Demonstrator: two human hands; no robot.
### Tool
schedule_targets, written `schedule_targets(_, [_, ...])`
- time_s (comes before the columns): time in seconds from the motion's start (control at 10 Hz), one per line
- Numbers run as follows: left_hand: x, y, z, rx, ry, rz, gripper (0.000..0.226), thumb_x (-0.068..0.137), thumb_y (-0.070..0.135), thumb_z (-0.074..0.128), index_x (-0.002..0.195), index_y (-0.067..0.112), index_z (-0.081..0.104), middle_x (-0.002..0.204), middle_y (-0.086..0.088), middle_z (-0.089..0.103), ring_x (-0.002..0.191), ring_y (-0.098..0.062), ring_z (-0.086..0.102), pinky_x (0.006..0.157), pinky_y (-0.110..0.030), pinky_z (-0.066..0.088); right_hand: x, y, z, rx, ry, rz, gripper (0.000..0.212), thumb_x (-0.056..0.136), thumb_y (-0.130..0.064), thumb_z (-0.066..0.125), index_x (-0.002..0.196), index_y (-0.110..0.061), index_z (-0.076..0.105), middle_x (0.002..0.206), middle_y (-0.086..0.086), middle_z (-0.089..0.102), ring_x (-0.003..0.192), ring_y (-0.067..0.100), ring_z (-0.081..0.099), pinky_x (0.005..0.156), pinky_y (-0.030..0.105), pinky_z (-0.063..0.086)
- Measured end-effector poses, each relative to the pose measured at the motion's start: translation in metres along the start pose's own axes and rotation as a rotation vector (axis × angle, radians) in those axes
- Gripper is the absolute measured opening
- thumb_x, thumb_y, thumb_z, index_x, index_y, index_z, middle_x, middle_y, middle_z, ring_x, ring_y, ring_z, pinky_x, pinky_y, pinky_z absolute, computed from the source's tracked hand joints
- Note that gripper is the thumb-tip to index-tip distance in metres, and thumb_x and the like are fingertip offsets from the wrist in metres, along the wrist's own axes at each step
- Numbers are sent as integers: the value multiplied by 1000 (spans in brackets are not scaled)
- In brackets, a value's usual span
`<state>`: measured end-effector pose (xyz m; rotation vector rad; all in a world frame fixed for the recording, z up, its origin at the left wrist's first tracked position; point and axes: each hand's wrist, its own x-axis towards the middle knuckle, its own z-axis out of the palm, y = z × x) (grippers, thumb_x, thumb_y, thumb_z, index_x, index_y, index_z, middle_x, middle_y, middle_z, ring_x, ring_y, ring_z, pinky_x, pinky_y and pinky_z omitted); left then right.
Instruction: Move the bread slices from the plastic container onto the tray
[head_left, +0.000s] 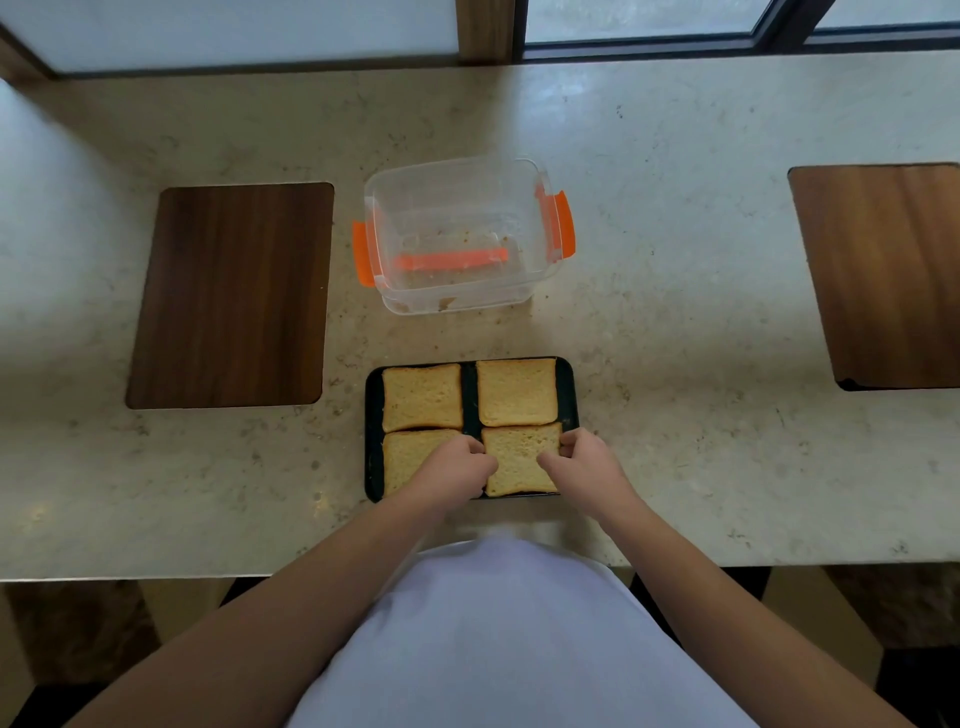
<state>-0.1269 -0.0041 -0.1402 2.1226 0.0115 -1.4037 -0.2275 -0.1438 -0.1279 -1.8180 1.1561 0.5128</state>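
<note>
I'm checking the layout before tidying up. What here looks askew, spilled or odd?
Little stands out. The plastic container sits slightly rotated on the counter with only crumbs inside. The four bread slices lie flat on the tray, rows slightly uneven.

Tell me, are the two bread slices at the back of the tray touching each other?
Apart. The head view shows a dark strip of tray running between the back left slice and the back right slice.

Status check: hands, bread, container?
Left hand and right hand both pinching near-right slice, which lies on the tray. Four slices on tray. Plastic container holds only crumbs. Nothing in the way.
</note>
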Motion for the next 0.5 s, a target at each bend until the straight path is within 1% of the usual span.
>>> schedule_targets(0.1, [0,0,-1,1,4,7,47,79,27,53,123,11,57,100,-2,64,93,-18,64,89,-44,55,-1,-1,2,8,-1,5,49,81,-30,59,119,0,56,114,12,62,105,31,62,87,51,54])
schedule_targets(0.2, [-2,1,-2,14,12,25,43,81,28,53,120,12,59,99,-3,65,94,-19,64,90,-43,54,-1,0,2,4,11,7,47,82,-29,60,118,0,57,114,13,63,103,31,63,85,50,54])
schedule_targets(0.3, [-6,0,-4,84,36,88,28,85,27,52,107,14,63,98,-6,68,88,-18,65,81,-43,57,0,0,0,-5,15,1,45,80,-28,59,113,3,58,104,18,65,73,24,59,62,37,49])
schedule_targets(0.4, [-10,3,-13,217,113,246,38,89,26,51,123,13,62,107,0,67,85,-8,60,64,-24,47,1,-4,2,-42,31,-38,50,80,-31,58,122,-2,55,114,13,57,78,18,54,60,30,42])
schedule_targets(0.5, [-13,10,-24,276,248,450,16,91,29,52,99,21,63,92,7,66,76,-6,60,57,-21,45,1,-17,7,-115,72,-108,63,85,-36,59,141,-12,45,135,9,48,109,23,56,85,38,52])
